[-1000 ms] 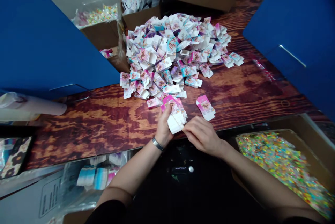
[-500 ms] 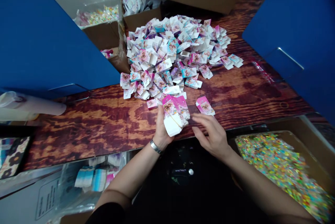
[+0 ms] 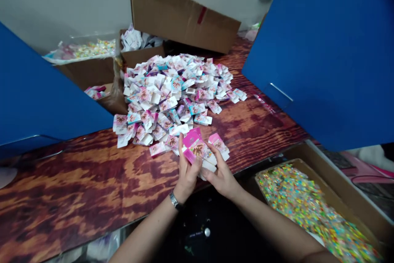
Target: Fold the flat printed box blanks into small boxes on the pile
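A stack of flat pink and white cartons [image 3: 198, 152] is gripped in my left hand [image 3: 186, 174], just above the near edge of the wooden table [image 3: 76, 185]. My right hand [image 3: 220, 174] closes on the same stack from the right side, fingers wrapped round its lower end. A big heap of the same flat cartons [image 3: 172, 90] lies on the table just beyond both hands. One loose pink carton [image 3: 219, 144] rests on the table right behind my right hand.
Blue partitions stand at left [image 3: 40, 99] and right [image 3: 326, 49]. A box of colourful small pieces [image 3: 308, 209] sits at lower right. Cardboard boxes [image 3: 181, 12] stand at the back, one with a bag of sweets [image 3: 83, 49].
My right hand has come back from the loose carton to the stack and closed on it. The view has swung right and up; the heap now sits further left.
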A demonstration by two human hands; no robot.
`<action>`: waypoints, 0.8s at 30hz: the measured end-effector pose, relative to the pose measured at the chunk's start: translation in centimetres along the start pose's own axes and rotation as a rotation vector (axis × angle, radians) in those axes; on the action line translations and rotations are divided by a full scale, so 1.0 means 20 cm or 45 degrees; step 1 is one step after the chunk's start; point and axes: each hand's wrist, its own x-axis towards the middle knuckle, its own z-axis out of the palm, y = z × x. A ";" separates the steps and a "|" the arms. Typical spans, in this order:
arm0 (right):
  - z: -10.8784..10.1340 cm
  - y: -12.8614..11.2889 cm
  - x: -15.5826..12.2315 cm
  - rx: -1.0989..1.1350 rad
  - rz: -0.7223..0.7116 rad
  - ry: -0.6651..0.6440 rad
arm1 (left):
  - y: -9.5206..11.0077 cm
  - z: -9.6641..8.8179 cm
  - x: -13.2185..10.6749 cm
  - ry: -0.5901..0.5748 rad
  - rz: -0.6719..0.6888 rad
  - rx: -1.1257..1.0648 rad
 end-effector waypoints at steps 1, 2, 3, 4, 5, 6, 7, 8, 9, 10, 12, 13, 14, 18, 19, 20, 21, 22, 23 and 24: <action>-0.03 -0.01 0.02 0.055 0.013 0.045 | 0.01 0.01 0.02 -0.062 0.042 0.050; -0.07 -0.01 0.03 0.107 0.018 0.107 | 0.01 0.02 0.03 -0.112 0.080 0.098; -0.12 -0.02 0.05 0.151 0.015 0.179 | 0.01 0.03 0.04 -0.150 0.085 0.139; -0.18 -0.02 0.06 0.180 0.006 0.252 | 0.01 0.04 0.06 -0.168 0.061 0.179; -0.25 -0.02 0.08 0.187 0.000 0.319 | 0.00 0.04 0.06 -0.161 0.030 0.220; -0.33 -0.01 0.09 0.162 -0.001 0.377 | 0.00 0.04 0.07 -0.136 -0.003 0.262; -0.41 -0.01 0.11 0.097 -0.001 0.432 | -0.01 0.04 0.07 -0.105 -0.040 0.301; -0.49 0.00 0.12 -0.006 0.008 0.486 | -0.02 0.03 0.07 -0.076 -0.077 0.334; -0.58 0.01 0.13 -0.144 0.028 0.534 | -0.02 0.02 0.07 -0.058 -0.109 0.356; -0.66 0.02 0.14 -0.322 0.053 0.563 | -0.03 0.02 0.07 -0.048 -0.132 0.368; -0.80 0.03 0.14 -0.767 0.096 0.566 | -0.04 0.00 0.06 -0.048 -0.147 0.367; -0.85 0.04 0.14 -0.969 0.121 0.556 | -0.05 -0.01 0.05 -0.055 -0.149 0.362; -0.89 0.05 0.14 -1.139 0.139 0.538 | -0.05 -0.02 0.05 -0.064 -0.154 0.357; -0.95 0.06 0.15 -1.347 0.154 0.565 | -0.10 -0.07 0.04 -0.093 -0.188 0.381; -0.94 0.07 0.16 -1.315 0.164 0.599 | -0.12 -0.09 0.03 -0.107 -0.184 0.401; -0.93 0.07 0.18 -1.275 0.180 0.621 | -0.14 -0.10 0.03 -0.122 -0.176 0.426; -0.92 0.08 0.19 -1.240 0.193 0.626 | -0.15 -0.11 0.03 -0.137 -0.165 0.451; -0.90 0.09 0.21 -1.214 0.188 0.617 | -0.17 -0.11 0.02 -0.148 -0.155 0.468; -0.87 0.10 0.22 -1.202 0.159 0.602 | -0.18 -0.11 0.02 -0.156 -0.150 0.478; -0.84 0.11 0.24 -1.195 0.109 0.591 | -0.19 -0.11 0.02 -0.160 -0.149 0.481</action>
